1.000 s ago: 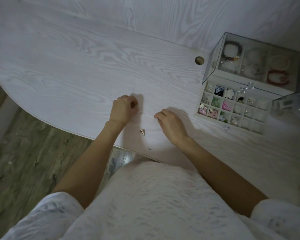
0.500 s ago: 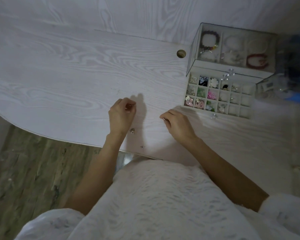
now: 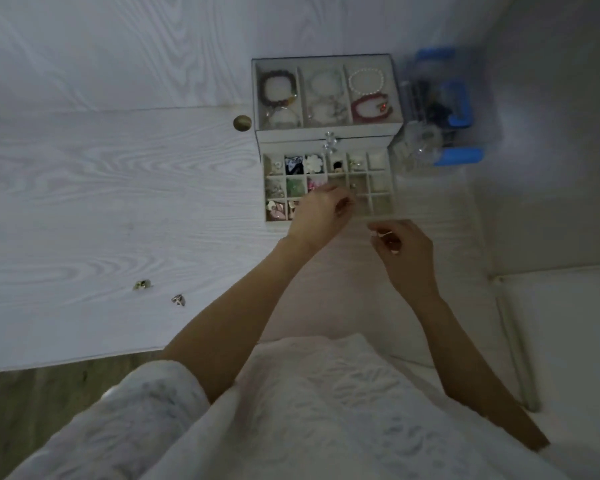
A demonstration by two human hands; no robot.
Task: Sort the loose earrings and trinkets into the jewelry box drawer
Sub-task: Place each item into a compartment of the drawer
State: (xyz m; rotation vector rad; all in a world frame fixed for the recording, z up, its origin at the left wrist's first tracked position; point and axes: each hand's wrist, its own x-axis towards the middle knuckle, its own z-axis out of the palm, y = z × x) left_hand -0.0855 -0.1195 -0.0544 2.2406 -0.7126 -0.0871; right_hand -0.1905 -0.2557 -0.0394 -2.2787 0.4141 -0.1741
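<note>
My left hand (image 3: 321, 213) hovers over the open drawer (image 3: 328, 187) at upper centre, fingers curled, contents too blurred to tell; my right hand (image 3: 400, 245) pinches a small trinket (image 3: 378, 234) just below the drawer's front; two loose earrings (image 3: 142, 285) lie on the pale wood-grain table (image 3: 84, 188) at lower left; half a second ago both hands were down beside them.

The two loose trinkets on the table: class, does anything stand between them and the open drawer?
Nothing visible does. Both trinkets lie on bare table, left of the drawer, which is pulled out and uncovered.
</note>
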